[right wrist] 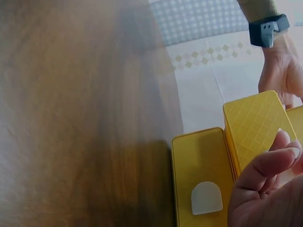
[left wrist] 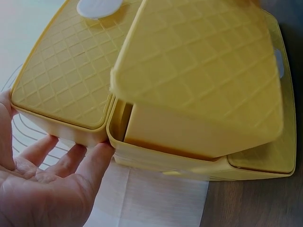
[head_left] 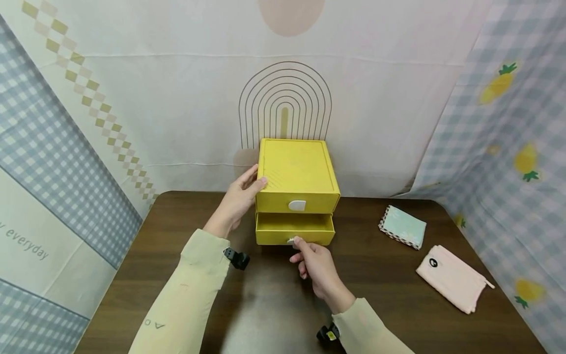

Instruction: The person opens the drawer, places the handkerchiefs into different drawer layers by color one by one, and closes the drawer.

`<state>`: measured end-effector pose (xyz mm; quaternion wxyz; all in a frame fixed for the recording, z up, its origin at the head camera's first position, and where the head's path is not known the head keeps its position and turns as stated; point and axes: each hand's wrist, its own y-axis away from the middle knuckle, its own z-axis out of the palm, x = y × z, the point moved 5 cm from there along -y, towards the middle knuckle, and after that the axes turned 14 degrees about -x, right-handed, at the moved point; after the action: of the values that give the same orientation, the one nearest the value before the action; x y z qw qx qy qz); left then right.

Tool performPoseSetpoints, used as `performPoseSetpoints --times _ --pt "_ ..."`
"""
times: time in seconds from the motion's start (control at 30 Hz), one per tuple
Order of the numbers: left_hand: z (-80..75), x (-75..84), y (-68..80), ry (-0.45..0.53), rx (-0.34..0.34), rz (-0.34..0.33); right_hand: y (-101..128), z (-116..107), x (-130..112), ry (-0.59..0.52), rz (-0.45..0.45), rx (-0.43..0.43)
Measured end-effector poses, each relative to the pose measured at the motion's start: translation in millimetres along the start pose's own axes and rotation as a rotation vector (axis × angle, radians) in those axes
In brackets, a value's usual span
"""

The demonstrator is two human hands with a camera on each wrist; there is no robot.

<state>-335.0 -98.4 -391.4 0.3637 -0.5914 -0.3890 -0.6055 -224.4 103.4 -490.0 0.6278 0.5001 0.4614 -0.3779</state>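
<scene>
Yellow plastic forms the three-drawer cabinet (head_left: 294,164), which stands at the far edge of the wood-grain table (head_left: 274,305), at twelve o'clock in the head view. Its middle drawer (head_left: 269,238) stands partly out, toward six o'clock; the top drawer (head_left: 271,202) and the bottom drawer (right wrist: 201,161) sit in (both bear white tabs, and a diamond quilt pattern shows on the top and middle fronts). The right hand (head_left: 318,270), at half past five from the cabinet, pinches the middle drawer's white tab (head_left: 290,241) by thumb and forefinger; its other fingers curl loosely. The left hand (head_left: 236,201), at nine o'clock, rests against the cabinet's side, fingers spread apart, thumb on the top edge. From the cabinet, a folded mint cloth with a checked border (head_left: 404,226) lies between three and four o'clock. Near it, at four, lies a pale pink pouch (head_left: 451,280) (marked with a round black emblem).
</scene>
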Motion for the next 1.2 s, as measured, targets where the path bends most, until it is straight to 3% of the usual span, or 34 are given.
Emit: performPoseSetpoints --times 0.6,0.93,1.03,1.2 --pt "0.9 0.5 0.6 -0.031 -0.008 -0.003 39 9 14 -0.073 0.072 -0.049" --pt "-0.5 -0.6 1.6 -0.028 -0.007 0.004 44 6 17 -0.051 0.075 -0.080" --pt "0.1 -0.7 1.4 -0.019 -0.006 0.012 43 0 17 -0.027 0.079 -0.138" --pt "1.6 0.2 1.0 -0.024 -0.003 0.021 43 -19 19 0.065 0.077 -0.340"
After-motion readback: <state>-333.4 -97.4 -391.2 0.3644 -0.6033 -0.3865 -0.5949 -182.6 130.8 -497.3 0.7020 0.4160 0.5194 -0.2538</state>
